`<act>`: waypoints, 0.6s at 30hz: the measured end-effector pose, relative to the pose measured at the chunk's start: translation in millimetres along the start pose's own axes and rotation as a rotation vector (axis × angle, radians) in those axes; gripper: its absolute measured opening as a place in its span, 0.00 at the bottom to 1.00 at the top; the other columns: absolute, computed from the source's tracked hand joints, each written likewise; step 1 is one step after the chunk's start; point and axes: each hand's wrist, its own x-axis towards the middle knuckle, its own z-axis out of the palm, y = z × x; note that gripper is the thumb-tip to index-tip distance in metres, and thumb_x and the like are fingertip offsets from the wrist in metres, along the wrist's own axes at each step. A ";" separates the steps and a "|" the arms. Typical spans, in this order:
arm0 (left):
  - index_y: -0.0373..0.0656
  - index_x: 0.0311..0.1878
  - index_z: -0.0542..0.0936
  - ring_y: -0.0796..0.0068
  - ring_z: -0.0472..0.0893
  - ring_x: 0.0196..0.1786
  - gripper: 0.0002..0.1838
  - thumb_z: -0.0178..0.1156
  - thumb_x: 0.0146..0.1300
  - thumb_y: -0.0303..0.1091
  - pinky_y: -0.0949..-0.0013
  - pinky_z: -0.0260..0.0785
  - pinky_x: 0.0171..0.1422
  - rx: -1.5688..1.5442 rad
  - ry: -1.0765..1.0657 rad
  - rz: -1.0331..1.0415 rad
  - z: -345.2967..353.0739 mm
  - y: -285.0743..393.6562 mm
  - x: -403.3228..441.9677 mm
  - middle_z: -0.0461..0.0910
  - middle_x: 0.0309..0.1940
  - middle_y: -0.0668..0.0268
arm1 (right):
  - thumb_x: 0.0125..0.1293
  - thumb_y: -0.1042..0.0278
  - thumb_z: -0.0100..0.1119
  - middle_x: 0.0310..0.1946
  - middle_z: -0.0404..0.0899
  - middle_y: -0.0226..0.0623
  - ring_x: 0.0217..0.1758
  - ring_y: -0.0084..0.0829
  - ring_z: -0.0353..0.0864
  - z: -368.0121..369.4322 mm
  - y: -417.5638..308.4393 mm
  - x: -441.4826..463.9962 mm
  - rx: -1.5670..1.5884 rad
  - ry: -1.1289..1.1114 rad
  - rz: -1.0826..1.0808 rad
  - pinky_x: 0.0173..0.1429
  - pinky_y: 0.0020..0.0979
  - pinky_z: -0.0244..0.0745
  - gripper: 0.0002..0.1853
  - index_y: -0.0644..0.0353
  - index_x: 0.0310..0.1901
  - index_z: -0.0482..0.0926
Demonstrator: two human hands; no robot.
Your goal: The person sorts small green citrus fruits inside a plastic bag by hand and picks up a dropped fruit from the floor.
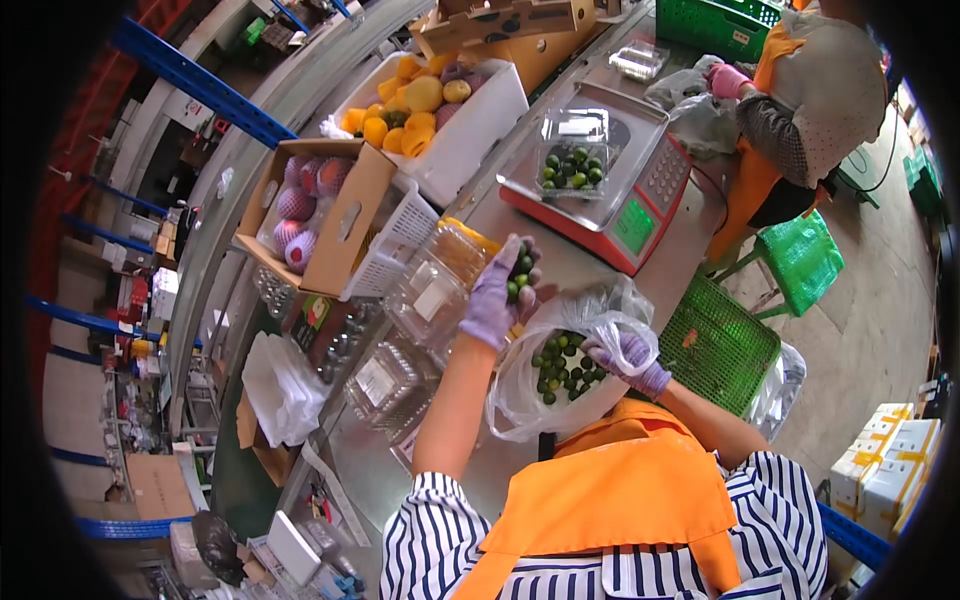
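My left hand [497,290], in a purple glove, is cupped around several small green limes [520,275], held above the bench near the scale. Below and to the right, a clear plastic bag [520,385] lies open with many more small green limes [563,368] inside. My right hand [632,363], gloved too, grips the bag's bunched right side. On the steel pan of the red digital scale [608,240] stands an open clear clamshell box [575,130] with small green limes in its lower half. The scale's display is lit green.
Stacked clear clamshells [425,300] stand left of my left hand. Beyond are a carton of net-wrapped fruit [350,215] and a white foam box [480,125] of yellow fruit. A co-worker [820,95] handles bags at upper right, near green stools [800,262] and a green crate [715,30].
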 end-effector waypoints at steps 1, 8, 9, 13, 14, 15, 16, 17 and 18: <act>0.48 0.45 0.78 0.84 0.76 0.30 0.12 0.58 0.66 0.44 0.86 0.65 0.22 0.153 0.002 0.088 9.8 4.5 17.6 0.79 0.35 0.72 | 0.64 0.64 0.61 0.39 0.80 0.29 0.41 0.22 0.76 0.5 18.3 -5.6 0.209 0.005 0.134 0.45 0.25 0.74 0.13 0.61 0.47 0.80; 0.40 0.42 0.80 0.62 0.79 0.39 0.16 0.68 0.54 0.37 0.64 0.71 0.49 1.221 -0.024 1.179 70.5 17.8 150.4 0.80 0.36 0.58 | 0.64 0.62 0.62 0.30 0.79 0.23 0.26 0.13 0.72 6.9 11.6 -17.2 0.174 0.076 0.067 0.27 0.16 0.64 0.13 0.59 0.46 0.81; 0.41 0.41 0.80 0.60 0.79 0.39 0.16 0.69 0.53 0.38 0.62 0.71 0.49 1.371 -0.048 1.252 72.4 21.3 164.1 0.80 0.35 0.58 | 0.63 0.61 0.63 0.28 0.78 0.22 0.25 0.13 0.71 6.7 6.5 -16.8 0.168 0.083 0.098 0.27 0.16 0.63 0.13 0.58 0.45 0.82; 0.47 0.40 0.79 0.59 0.75 0.47 0.19 0.66 0.51 0.50 0.59 0.64 0.54 1.785 -0.015 1.236 60.0 10.9 195.8 0.78 0.40 0.61 | 0.63 0.61 0.64 0.28 0.77 0.20 0.27 0.12 0.70 0.2 16.5 -14.5 0.148 0.120 0.162 0.28 0.16 0.63 0.12 0.56 0.45 0.82; 0.48 0.41 0.79 0.59 0.74 0.49 0.20 0.65 0.52 0.51 0.59 0.64 0.54 1.731 0.052 1.401 54.0 5.7 198.0 0.78 0.42 0.61 | 0.63 0.61 0.64 0.28 0.77 0.20 0.27 0.12 0.70 -0.7 25.4 -19.8 0.135 0.139 0.156 0.29 0.16 0.64 0.12 0.56 0.45 0.82; 0.47 0.43 0.78 0.59 0.73 0.51 0.19 0.65 0.54 0.48 0.59 0.63 0.55 1.666 0.044 1.466 58.2 12.5 185.6 0.76 0.46 0.61 | 0.63 0.62 0.63 0.29 0.78 0.20 0.27 0.12 0.70 -4.5 8.6 -20.5 0.006 0.113 0.180 0.30 0.17 0.65 0.12 0.55 0.46 0.82; 0.46 0.43 0.78 0.59 0.74 0.50 0.16 0.63 0.56 0.44 0.60 0.63 0.56 1.482 0.032 1.531 65.3 23.3 171.3 0.77 0.44 0.60 | 0.64 0.62 0.62 0.29 0.78 0.20 0.27 0.13 0.70 -7.7 8.1 -20.1 0.015 0.072 0.179 0.31 0.18 0.66 0.11 0.56 0.45 0.82; 0.45 0.43 0.78 0.59 0.75 0.47 0.15 0.62 0.58 0.44 0.60 0.64 0.54 1.455 0.098 1.509 65.0 32.8 162.8 0.77 0.42 0.60 | 0.64 0.63 0.61 0.29 0.78 0.20 0.27 0.13 0.70 -8.0 5.5 -21.1 0.089 0.066 0.248 0.31 0.18 0.66 0.11 0.56 0.45 0.82; 0.44 0.43 0.78 0.58 0.76 0.45 0.14 0.61 0.60 0.43 0.61 0.66 0.53 1.430 0.161 1.501 62.4 41.9 159.0 0.78 0.40 0.59 | 0.64 0.63 0.61 0.28 0.78 0.21 0.27 0.14 0.70 -8.3 2.6 -19.2 0.162 0.064 0.304 0.31 0.19 0.66 0.11 0.56 0.45 0.82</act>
